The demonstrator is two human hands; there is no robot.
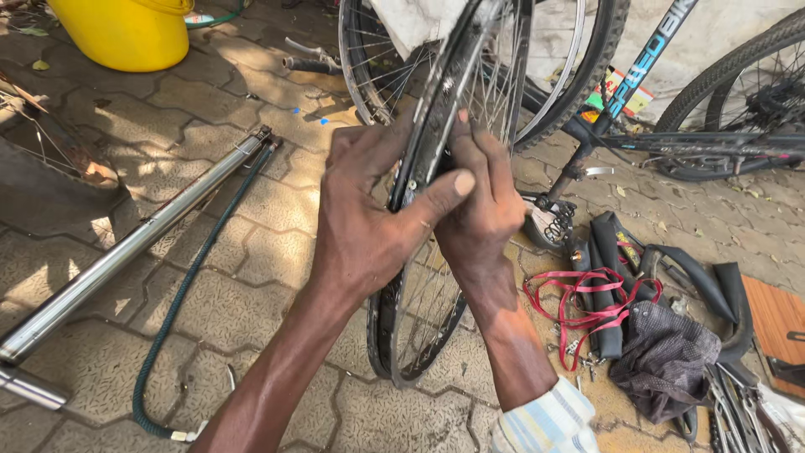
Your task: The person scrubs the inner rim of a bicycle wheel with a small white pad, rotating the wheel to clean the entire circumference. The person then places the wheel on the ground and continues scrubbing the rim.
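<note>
While both hands grip the spoked wheel rim (pixel 419 168), left hand (pixel 369 226) thumb over it, right hand (pixel 482 210) behind, tyre seating appears underway; next calls for working further round.

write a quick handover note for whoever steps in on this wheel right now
Left hand: gripping the bicycle wheel rim from the left, thumb pressed across its edge.
Right hand: clasping the same rim from the right, fingers pressing the tyre at the rim.
Wheel stands upright on the paving, held by both hands.
Nearby: floor pump with its hose to the left, folded inner tubes and red cord to the right.
Done or left: cannot tell whether the tyre is seated.
</note>
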